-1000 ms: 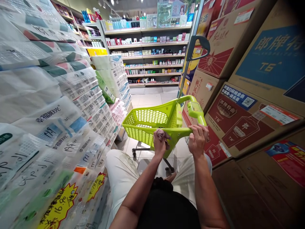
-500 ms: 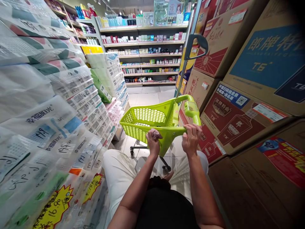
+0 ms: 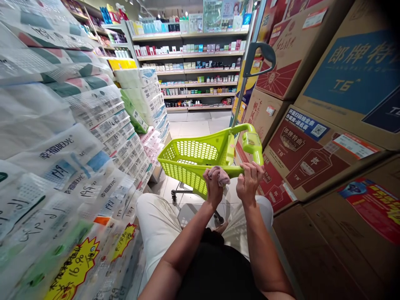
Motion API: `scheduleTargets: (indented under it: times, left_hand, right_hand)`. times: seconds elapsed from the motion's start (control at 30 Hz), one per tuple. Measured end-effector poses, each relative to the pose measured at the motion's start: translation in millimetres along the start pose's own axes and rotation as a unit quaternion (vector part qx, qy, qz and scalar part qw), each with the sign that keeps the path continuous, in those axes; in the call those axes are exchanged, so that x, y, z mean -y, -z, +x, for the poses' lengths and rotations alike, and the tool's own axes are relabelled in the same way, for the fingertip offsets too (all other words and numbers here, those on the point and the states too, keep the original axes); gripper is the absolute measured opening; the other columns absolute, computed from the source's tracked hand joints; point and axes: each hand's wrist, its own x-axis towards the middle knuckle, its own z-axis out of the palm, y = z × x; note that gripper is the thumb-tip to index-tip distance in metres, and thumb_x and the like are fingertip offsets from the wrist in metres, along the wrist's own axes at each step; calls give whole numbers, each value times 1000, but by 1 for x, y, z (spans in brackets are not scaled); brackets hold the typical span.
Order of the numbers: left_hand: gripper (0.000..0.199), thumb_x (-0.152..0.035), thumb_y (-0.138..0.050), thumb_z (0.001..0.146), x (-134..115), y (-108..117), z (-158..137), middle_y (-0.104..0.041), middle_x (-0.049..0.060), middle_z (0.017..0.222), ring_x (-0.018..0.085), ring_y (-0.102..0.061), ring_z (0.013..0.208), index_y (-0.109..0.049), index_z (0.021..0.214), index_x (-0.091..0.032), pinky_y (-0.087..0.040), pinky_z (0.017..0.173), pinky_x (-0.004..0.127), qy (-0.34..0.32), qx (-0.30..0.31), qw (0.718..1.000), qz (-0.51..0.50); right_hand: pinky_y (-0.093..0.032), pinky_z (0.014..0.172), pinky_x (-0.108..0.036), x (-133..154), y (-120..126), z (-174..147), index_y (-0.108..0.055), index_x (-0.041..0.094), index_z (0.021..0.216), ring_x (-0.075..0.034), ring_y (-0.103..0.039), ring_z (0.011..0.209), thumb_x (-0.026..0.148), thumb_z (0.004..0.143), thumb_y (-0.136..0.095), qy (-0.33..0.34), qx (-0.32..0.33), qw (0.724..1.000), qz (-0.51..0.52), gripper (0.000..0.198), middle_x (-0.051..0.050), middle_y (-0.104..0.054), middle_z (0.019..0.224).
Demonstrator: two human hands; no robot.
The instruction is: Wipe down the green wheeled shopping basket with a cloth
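A lime-green shopping cart [image 3: 187, 177] with a perforated basket stands on its wheels in front of my knees. My right hand [image 3: 250, 179] is wrapped round the near side of its frame, close to the corner of the handle [image 3: 258, 156]. Just left of it, my left hand [image 3: 215, 185] grips a crumpled pinkish-grey cloth [image 3: 221, 176], pressed against the cart's near rim. The fingertips of the left hand are partly hidden by the cloth. No goods show in the visible part of the basket.
Stacked tissue packs [image 3: 93, 162] rise close on my left. Cardboard cartons [image 3: 312, 162] are piled on my right. A metal pole with a dark grey handle [image 3: 250, 62] stands behind the cart. Shelves of small boxes and bottles [image 3: 190, 54] lie ahead across the tiled floor [image 3: 193, 127].
My left hand has slid right along the cart's rim with the cloth, nearer to my right hand. The right hand keeps its hold, shifted slightly left. The cart has barely moved.
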Motion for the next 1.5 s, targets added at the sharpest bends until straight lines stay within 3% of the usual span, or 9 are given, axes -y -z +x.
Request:
scheduleTargets:
  times: [0.1, 0.2, 0.43, 0.63, 0.87, 1.07, 1.3, 1.5]
  left_hand:
    - [42, -5, -54, 85, 19, 0, -16, -53, 13, 126, 27, -47, 131, -58, 123, -22, -43, 114, 49, -1, 15, 1000, -26]
    - [48, -2, -50, 82, 38, 2, -31, -53, 13, 122, 26, -54, 120, -56, 125, -20, -48, 107, 48, 40, 27, 998, -38]
    - [50, -7, -54, 85, 33, -8, -19, -51, 14, 129, 27, -48, 130, -52, 133, -20, -40, 116, 49, 1, -13, 998, -58]
    - [55, 1, -52, 75, 54, -2, -50, -54, 11, 121, 24, -56, 118, -59, 125, -22, -48, 108, 44, 106, 17, 993, -51]
    - [49, -5, -55, 83, 32, -10, -17, -52, 12, 128, 26, -47, 131, -52, 128, -25, -41, 116, 49, 37, -24, 998, -42]
    - [48, -4, -54, 80, 63, -5, -49, -52, 12, 119, 25, -56, 114, -56, 125, -21, -49, 105, 46, 92, 14, 995, -28]
    - [46, -4, -52, 79, 57, -7, -10, -51, 14, 125, 31, -47, 131, -57, 122, -21, -41, 115, 53, 58, -50, 997, -12]
    - [33, -13, -55, 78, 68, 5, -25, -57, 13, 115, 28, -57, 117, -63, 109, -21, -49, 106, 52, 105, -73, 991, -36]
  right_hand:
    - [-25, 121, -60, -1, -1, 0, -63, 21, 121, -31, -43, 133, 22, 87, -43, 9, 6, 1000, 0, 40, -12, -65, 124]
    - [-26, 121, -59, -1, -2, 0, -63, 21, 120, -31, -44, 132, 22, 87, -43, 13, -2, 1000, 4, 38, -11, -66, 122]
    - [-25, 120, -62, 1, -2, -1, -63, 21, 121, -32, -42, 133, 21, 85, -45, 0, 5, 1000, 7, 41, -12, -64, 123]
    - [-26, 120, -62, 1, -1, 0, -63, 22, 121, -32, -43, 133, 20, 85, -46, 8, 15, 1000, 0, 40, -11, -64, 123]
    - [-27, 120, -61, 1, -2, 0, -62, 21, 121, -32, -42, 133, 21, 84, -47, 15, 7, 1000, 3, 40, -11, -64, 123]
    - [-28, 119, -61, 3, -1, -1, -62, 21, 121, -33, -43, 133, 20, 84, -48, 12, 14, 1000, 0, 40, -12, -63, 123]
    - [-27, 118, -61, 2, -5, -2, -62, 22, 120, -33, -44, 132, 22, 85, -48, 27, 0, 1000, -9, 38, -11, -65, 122]
    - [-27, 119, -60, 2, -4, -2, -61, 21, 122, -32, -44, 132, 23, 86, -48, 34, 13, 999, -10, 38, -12, -64, 123]
